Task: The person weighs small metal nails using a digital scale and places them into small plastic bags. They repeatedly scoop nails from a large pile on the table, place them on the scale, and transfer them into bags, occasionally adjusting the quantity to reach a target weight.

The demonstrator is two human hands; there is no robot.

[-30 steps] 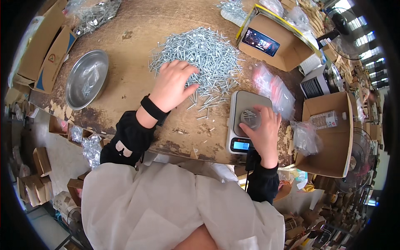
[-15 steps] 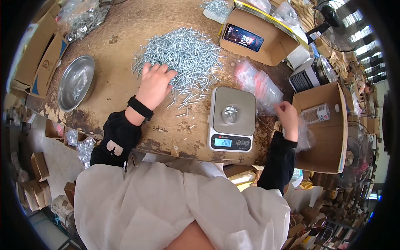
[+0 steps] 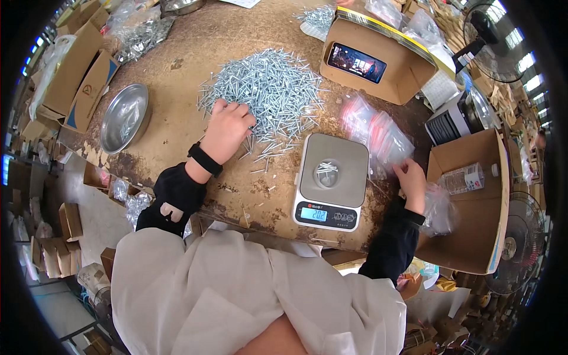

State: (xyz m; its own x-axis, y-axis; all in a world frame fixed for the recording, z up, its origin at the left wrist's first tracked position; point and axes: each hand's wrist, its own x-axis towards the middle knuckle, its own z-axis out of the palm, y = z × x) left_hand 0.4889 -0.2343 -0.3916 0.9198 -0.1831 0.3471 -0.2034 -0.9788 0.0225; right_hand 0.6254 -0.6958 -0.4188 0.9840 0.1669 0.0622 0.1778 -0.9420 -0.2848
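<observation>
A heap of silvery screws or nails (image 3: pixel 272 89) lies on the worn wooden table. My left hand (image 3: pixel 228 131) rests at its near left edge, fingers curled down and thumb drawn in; what they hold is hidden. On a white digital scale (image 3: pixel 305 214) with a grey pan stands a small clear round cup (image 3: pixel 326 175) holding several of the same metal pieces. To the right of the scale, my right hand (image 3: pixel 412 182) pinches the near edge of a clear zip bag (image 3: pixel 391 145) in a fanned stack with red strips.
A metal bowl (image 3: pixel 125 118) with a plastic bag inside stands left. Cardboard boxes (image 3: pixel 89 89) sit behind it. At the back right, a phone (image 3: pixel 357 62) leans in an open box (image 3: pixel 408 83). Another carton (image 3: pixel 473 225) holding a clear bottle (image 3: pixel 464 179) stands right, near a fan (image 3: pixel 488 41).
The whole view has shifted slightly. The fingers of my left hand have drawn closer together at the heap. My right hand has come against the edge of the clear bags.
</observation>
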